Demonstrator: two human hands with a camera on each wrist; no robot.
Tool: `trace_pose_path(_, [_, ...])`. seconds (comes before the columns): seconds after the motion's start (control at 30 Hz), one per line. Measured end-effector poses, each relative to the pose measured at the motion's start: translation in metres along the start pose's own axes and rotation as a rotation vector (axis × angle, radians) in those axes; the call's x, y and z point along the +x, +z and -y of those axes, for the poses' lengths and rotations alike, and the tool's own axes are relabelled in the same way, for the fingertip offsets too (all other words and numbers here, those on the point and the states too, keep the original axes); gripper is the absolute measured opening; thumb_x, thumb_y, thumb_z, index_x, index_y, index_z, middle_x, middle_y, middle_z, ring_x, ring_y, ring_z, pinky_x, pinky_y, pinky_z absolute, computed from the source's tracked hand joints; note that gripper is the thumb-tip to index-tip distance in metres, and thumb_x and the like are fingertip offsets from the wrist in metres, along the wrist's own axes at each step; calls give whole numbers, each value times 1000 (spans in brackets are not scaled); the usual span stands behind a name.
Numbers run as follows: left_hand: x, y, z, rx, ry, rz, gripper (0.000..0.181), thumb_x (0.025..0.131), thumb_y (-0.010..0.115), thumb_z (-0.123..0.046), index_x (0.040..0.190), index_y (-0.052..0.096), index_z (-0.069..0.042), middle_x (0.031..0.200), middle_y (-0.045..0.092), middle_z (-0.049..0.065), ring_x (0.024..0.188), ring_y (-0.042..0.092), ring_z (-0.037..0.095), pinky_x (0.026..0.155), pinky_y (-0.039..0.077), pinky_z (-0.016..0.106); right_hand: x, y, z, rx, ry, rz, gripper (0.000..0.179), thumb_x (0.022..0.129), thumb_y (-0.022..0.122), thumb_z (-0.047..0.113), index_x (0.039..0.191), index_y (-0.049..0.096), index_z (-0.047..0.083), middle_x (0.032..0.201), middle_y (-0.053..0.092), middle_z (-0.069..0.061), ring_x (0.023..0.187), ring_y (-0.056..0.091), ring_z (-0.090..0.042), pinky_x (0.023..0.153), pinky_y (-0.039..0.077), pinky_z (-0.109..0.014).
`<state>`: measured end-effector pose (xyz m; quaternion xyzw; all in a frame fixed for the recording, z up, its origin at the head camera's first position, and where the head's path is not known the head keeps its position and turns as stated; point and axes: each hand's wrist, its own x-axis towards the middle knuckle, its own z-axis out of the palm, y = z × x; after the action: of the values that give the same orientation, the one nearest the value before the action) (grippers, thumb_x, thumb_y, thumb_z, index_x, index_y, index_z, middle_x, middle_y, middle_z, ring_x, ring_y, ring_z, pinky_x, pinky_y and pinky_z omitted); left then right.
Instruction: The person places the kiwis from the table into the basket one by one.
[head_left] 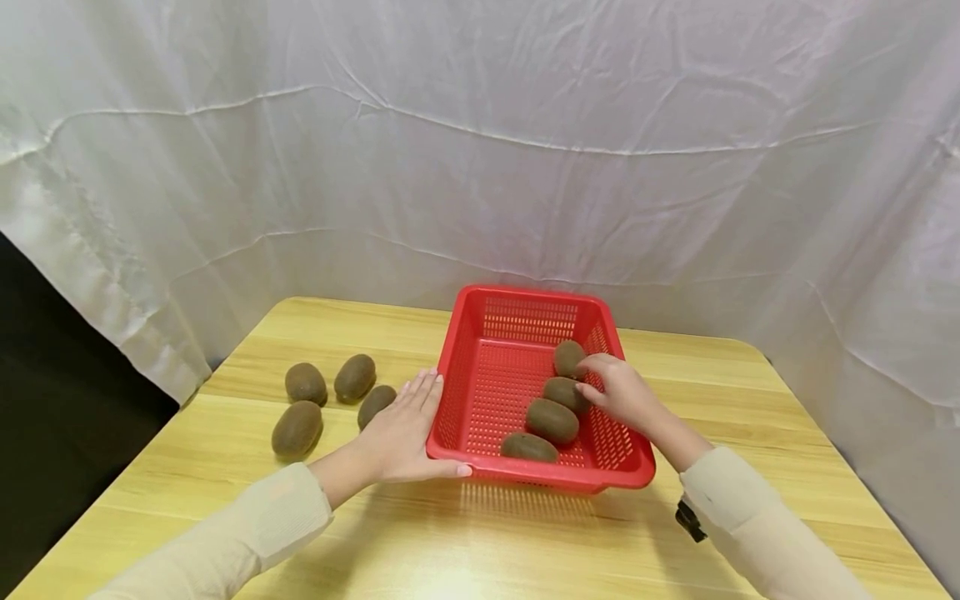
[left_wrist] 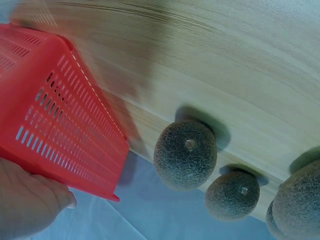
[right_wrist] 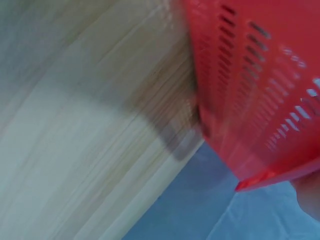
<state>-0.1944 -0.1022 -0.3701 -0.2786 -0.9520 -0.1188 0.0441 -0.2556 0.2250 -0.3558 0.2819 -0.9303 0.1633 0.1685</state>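
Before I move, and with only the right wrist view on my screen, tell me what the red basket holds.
Observer: In the head view, four kiwis lie in the basket, toward its right side.
Operator: Report anything that touches its left side.
Observer: The left hand does, at the near left corner, its fingers straight.
Operator: Now tell me what lies past that, to the left.
Observer: Four loose kiwis rest on the table there.
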Motion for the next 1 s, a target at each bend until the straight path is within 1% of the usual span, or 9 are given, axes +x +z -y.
trace_pose_path(0.13, [0, -1, 1, -8, -8, 3, 117, 71, 51, -78, 146, 16, 5, 153, 18, 22, 142, 16, 35, 114, 24, 46, -6, -9, 9, 33, 41, 0, 34, 81, 70, 11, 108, 62, -7, 110, 62, -24, 107, 57, -38, 93, 46, -52])
trace_pose_path(0.3, [-1, -3, 1, -35, -20, 4, 118, 70, 52, -78, 147, 15, 3, 153, 17, 21, 143, 15, 35, 114, 24, 47, -15, -15, 18, 41, 86, 42, 53, 83, 68, 20, 123, 52, -11, 126, 51, -31, 119, 46, -45, 100, 38, -58])
trace_pose_path(0.47, [-2, -2, 4, -53, -8, -16, 116, 69, 56, -75, 146, 18, 2, 153, 20, 21, 142, 17, 35, 114, 23, 50, -23, -17, 24, 36, 95, 71, 65, 83, 68, 27, 131, 44, -10, 134, 45, -29, 125, 40, -45, 103, 33, -59])
trace_pose_path(0.63, [-6, 2, 14, -26, 43, -63, 112, 69, 57, -73, 147, 21, -1, 152, 22, 20, 141, 21, 35, 114, 22, 51, -30, -19, 29, 48, 110, 112, 76, 83, 66, 36, 137, 36, -9, 140, 40, -26, 131, 32, -44, 107, 28, -59])
trace_pose_path(0.8, [-11, 4, 30, -20, 120, -149, 106, 70, 58, -71, 145, 29, -2, 149, 31, 18, 137, 29, 36, 111, 28, 52, -39, -19, 30, 41, 121, 156, 85, 83, 63, 45, 141, 29, -7, 146, 33, -24, 135, 25, -45, 109, 24, -59])
trace_pose_path(0.97, [-16, 7, 44, -14, 162, -217, 105, 70, 54, -77, 142, 35, -3, 146, 37, 17, 134, 35, 37, 108, 32, 53, -49, -20, 31, 43, 145, 190, 92, 82, 62, 51, 144, 24, -5, 149, 27, -22, 138, 21, -44, 109, 24, -58])
trace_pose_path(1.0, [-16, 8, 46, -15, 169, -229, 104, 70, 54, -76, 141, 36, -3, 145, 38, 17, 133, 36, 37, 107, 32, 53, -51, -20, 31, 40, 153, 196, 93, 82, 62, 52, 144, 23, -5, 150, 27, -21, 138, 20, -43, 110, 24, -58])
